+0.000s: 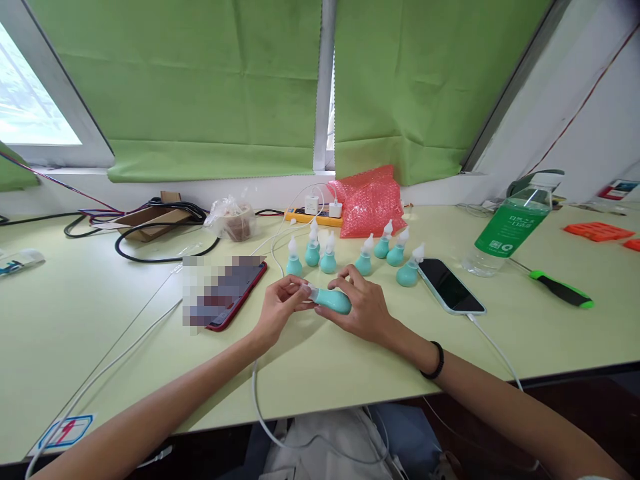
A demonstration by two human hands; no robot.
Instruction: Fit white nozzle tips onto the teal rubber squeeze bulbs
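Note:
Between my two hands, just above the table, lies a teal bulb nasal aspirator [334, 301], tilted on its side with its clear tip to the left. My left hand [281, 303] pinches the clear tip between thumb and fingers. Wrapped about the rounded bulb end is my right hand [364, 301], with a dark bracelet at the wrist. Beyond my hands stand several more teal aspirators with whitish tips, among them one at the left [294, 265] and one at the right [408, 275] near a phone.
A red-cased phone [237, 300] lies left, and a white-edged charging phone [453, 287] right. Farther right are a water bottle [513, 227] and a screwdriver [560, 288]. A power strip [295, 216], pink bubble bag [367, 203] and cardboard box [150, 221] line the back. White cables [125, 360] cross the left.

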